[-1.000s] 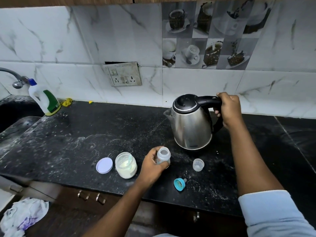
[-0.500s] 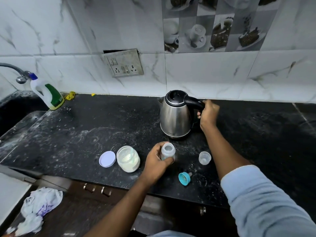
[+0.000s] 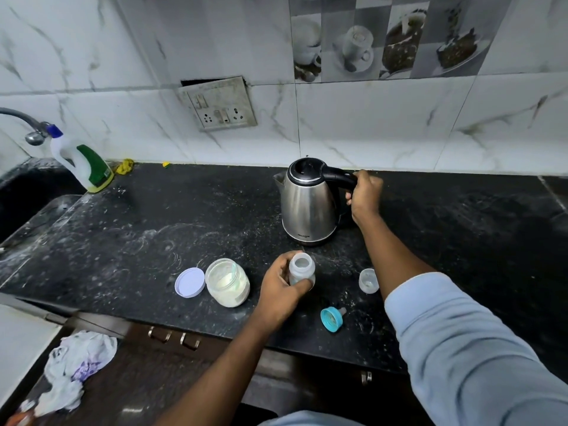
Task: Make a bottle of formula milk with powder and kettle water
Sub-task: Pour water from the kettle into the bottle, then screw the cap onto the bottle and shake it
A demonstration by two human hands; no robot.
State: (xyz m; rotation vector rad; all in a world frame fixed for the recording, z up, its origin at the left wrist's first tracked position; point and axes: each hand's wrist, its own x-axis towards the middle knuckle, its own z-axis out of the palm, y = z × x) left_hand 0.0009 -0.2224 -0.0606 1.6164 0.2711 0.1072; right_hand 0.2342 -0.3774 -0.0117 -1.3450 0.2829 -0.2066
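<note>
A steel kettle (image 3: 309, 207) with a black lid stands upright on the black counter (image 3: 153, 229). My right hand (image 3: 364, 195) is wrapped around its black handle. My left hand (image 3: 281, 287) grips a small clear baby bottle (image 3: 301, 269), open at the top and standing on the counter in front of the kettle. To its left is an open glass jar of white powder (image 3: 227, 282), and the jar's white lid (image 3: 190, 282) lies flat beside it. The bottle's clear cap (image 3: 368, 280) and its teal teat ring (image 3: 331, 318) lie to the right.
A white and green detergent bottle (image 3: 83, 161) stands at the back left by the tap (image 3: 33, 130) and the dark sink (image 3: 27, 195). A wall socket (image 3: 219, 106) sits above the counter. A crumpled cloth (image 3: 76, 364) lies low at the left, beyond the counter's front edge.
The kettle has come down from a raised position and now rests on the counter farther back, my right hand still on its handle. My left hand keeps holding the bottle.
</note>
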